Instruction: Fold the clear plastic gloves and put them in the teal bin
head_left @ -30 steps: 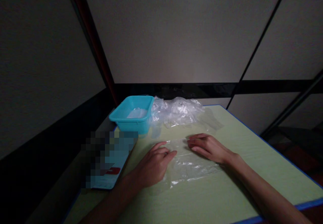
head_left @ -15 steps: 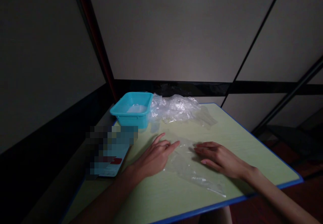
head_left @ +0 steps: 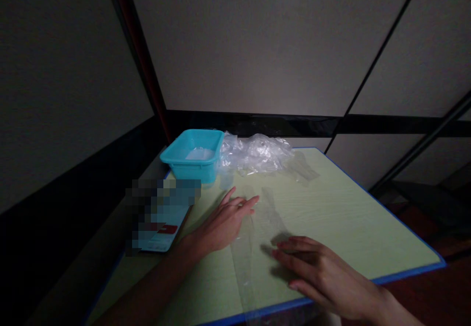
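Observation:
A clear, thin plastic bag [head_left: 243, 262] lies spread on the pale green table [head_left: 353, 228], its near end reaching over the blue front edge. My left hand [head_left: 226, 220] rests at the bag's far left side with the fingers apart, index finger stretched across the film. Lower and to the right, my right hand [head_left: 316, 272] hovers low over or lightly touches the bag's right side; contact is hard to judge. Its fingers are stretched out and nothing shows in its grasp.
A turquoise plastic basket [head_left: 193, 171] with something whitish inside stands at the back left. Beside it lies a crumpled heap of clear plastic bags [head_left: 257, 154]. A flat, partly blurred-out object [head_left: 171, 218] lies along the left edge. Behind the table rises a panelled wall [head_left: 250, 46].
My right hand has moved toward the table's front edge. The bag, bunched and slanted before, now lies flatter and longer toward the front. My left hand has stayed nearly in place.

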The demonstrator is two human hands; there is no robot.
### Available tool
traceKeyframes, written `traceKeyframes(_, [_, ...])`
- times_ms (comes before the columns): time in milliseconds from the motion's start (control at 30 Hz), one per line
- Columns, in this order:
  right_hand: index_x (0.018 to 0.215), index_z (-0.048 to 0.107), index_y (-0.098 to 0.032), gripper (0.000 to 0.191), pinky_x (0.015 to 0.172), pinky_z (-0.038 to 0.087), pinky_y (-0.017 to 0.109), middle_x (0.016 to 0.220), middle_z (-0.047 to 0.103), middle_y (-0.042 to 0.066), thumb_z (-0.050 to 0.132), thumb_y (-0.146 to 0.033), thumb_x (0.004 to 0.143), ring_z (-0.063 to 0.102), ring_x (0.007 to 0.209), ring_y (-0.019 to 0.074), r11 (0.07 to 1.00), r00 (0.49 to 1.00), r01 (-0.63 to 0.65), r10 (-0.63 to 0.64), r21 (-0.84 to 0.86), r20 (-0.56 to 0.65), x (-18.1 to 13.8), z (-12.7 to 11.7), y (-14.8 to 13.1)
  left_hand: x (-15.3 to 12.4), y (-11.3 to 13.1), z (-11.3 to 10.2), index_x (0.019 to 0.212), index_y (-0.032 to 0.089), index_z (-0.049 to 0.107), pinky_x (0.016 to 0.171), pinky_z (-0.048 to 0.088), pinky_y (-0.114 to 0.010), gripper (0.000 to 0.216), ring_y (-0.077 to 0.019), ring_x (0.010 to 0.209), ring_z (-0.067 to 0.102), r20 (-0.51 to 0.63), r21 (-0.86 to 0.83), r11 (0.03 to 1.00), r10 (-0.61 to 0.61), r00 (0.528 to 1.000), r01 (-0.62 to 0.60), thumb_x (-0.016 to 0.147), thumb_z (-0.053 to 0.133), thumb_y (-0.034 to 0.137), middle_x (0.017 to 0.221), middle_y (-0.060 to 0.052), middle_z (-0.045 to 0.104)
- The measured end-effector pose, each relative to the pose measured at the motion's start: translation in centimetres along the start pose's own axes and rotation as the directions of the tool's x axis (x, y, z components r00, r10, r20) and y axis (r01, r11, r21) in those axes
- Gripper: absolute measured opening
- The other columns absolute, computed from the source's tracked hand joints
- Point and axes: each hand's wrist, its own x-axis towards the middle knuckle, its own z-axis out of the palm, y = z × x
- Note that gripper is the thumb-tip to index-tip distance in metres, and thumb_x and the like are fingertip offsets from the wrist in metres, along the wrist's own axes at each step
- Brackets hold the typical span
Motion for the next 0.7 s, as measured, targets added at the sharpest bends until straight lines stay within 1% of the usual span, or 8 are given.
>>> traceKeyframes(100, [0.129, 0.044, -0.013, 0.045, 0.1, 0.036, 0.038, 0.12, 0.057, 0.011, 0.043, -0.035, 0.09, 0.048, 0.114, 0.0222, 0.998, 0.998, 0.062, -0.062, 0.031, -0.002, 0.7, 0.1, -0.8, -0.1, 0.0, 0.2, 0.132, 0.019, 0.028, 0.108, 0.011, -0.042, 0.067, -0.0139, 0.114, 0.046, 0.011, -0.001, 1.0, -0.007, 1.0, 0.007, 0.07, 0.033, -0.006, 0.11, 0.0, 0.063])
traceKeyframes(200, [0.128, 0.045, -0.014, 0.045, 0.098, 0.038, 0.038, 0.118, 0.058, 0.011, 0.043, -0.038, 0.089, 0.049, 0.112, 0.0217, 0.992, 0.995, 0.097, -0.096, 0.078, -0.024, 1.5, -0.3, -0.3, -0.1, -0.1, 0.3, 0.133, 0.019, 0.027, 0.109, 0.011, -0.043, 0.069, -0.0138, 0.115, 0.046, 0.002, -0.002, 1.0, 0.017, 1.0, -0.017, 0.069, 0.033, -0.006, 0.112, 0.0, 0.062])
traceKeyframes(300, [0.124, 0.048, -0.017, 0.039, 0.094, 0.042, 0.037, 0.118, 0.058, 0.008, 0.04, -0.036, 0.091, 0.051, 0.11, 0.0195, 0.988, 0.994, 0.073, -0.06, 0.135, -0.095, 2.5, -1.0, 1.7, -0.1, -0.5, 0.3, 0.132, 0.018, 0.028, 0.109, 0.01, -0.047, 0.071, -0.0147, 0.113, 0.048, -0.07, 0.006, 1.0, 0.013, 0.997, -0.013, 0.066, 0.034, -0.006, 0.112, -0.001, 0.063])
traceKeyframes(367, [0.121, 0.05, -0.019, 0.035, 0.093, 0.042, 0.037, 0.124, 0.055, 0.007, 0.037, -0.034, 0.093, 0.051, 0.111, 0.0187, 0.987, 0.985, 0.018, 0.011, 0.162, -0.174, 3.7, -1.5, 3.5, -0.1, -0.8, 0.0, 0.131, 0.017, 0.031, 0.108, 0.013, -0.048, 0.069, -0.0154, 0.108, 0.052, -0.152, 0.028, 0.999, -0.031, 0.988, 0.036, 0.066, 0.033, -0.006, 0.108, -0.003, 0.064])
traceKeyframes(433, [0.122, 0.05, -0.019, 0.036, 0.095, 0.041, 0.039, 0.128, 0.051, 0.008, 0.035, -0.035, 0.093, 0.049, 0.113, 0.0191, 0.986, 0.979, -0.007, 0.042, 0.169, -0.201, 5.1, -1.8, 5.4, -0.2, -1.2, -0.3, 0.127, 0.015, 0.036, 0.107, 0.016, -0.048, 0.065, -0.0164, 0.102, 0.056, -0.216, 0.062, 0.994, -0.073, 0.974, 0.088, 0.066, 0.033, -0.006, 0.1, -0.003, 0.067])
traceKeyframes(467, [0.123, 0.049, -0.017, 0.038, 0.095, 0.04, 0.039, 0.127, 0.051, 0.009, 0.035, -0.035, 0.093, 0.049, 0.113, 0.0191, 0.986, 0.977, -0.014, 0.048, 0.165, -0.205, 5.8, -1.8, 6.2, -0.2, -1.3, -0.5, 0.125, 0.014, 0.039, 0.107, 0.018, -0.048, 0.062, -0.0169, 0.1, 0.057, -0.231, 0.08, 0.991, -0.086, 0.969, 0.107, 0.066, 0.034, -0.005, 0.097, -0.004, 0.068])
traceKeyframes(567, [0.121, 0.051, -0.016, 0.039, 0.097, 0.038, 0.04, 0.126, 0.053, 0.009, 0.033, -0.036, 0.093, 0.047, 0.116, 0.0202, 0.994, 0.98, -0.005, 0.027, 0.108, -0.198, 7.8, -1.6, 8.0, -0.3, -1.5, -0.8, 0.118, 0.014, 0.046, 0.106, 0.021, -0.047, 0.057, -0.0181, 0.095, 0.06, -0.227, 0.117, 0.983, -0.114, 0.967, 0.143, 0.065, 0.036, -0.004, 0.092, -0.004, 0.069])
traceKeyframes(700, [0.116, 0.056, -0.016, 0.038, 0.096, 0.039, 0.038, 0.124, 0.055, 0.009, 0.033, -0.036, 0.093, 0.048, 0.114, 0.0202, 0.998, 0.981, 0.032, -0.019, 0.061, -0.191, 9.2, -0.6, 9.4, -0.4, -1.6, -0.5, 0.119, 0.013, 0.044, 0.107, 0.018, -0.048, 0.057, -0.0182, 0.095, 0.059, -0.183, 0.126, 0.979, -0.136, 0.974, 0.161, 0.066, 0.036, -0.004, 0.093, -0.004, 0.069])
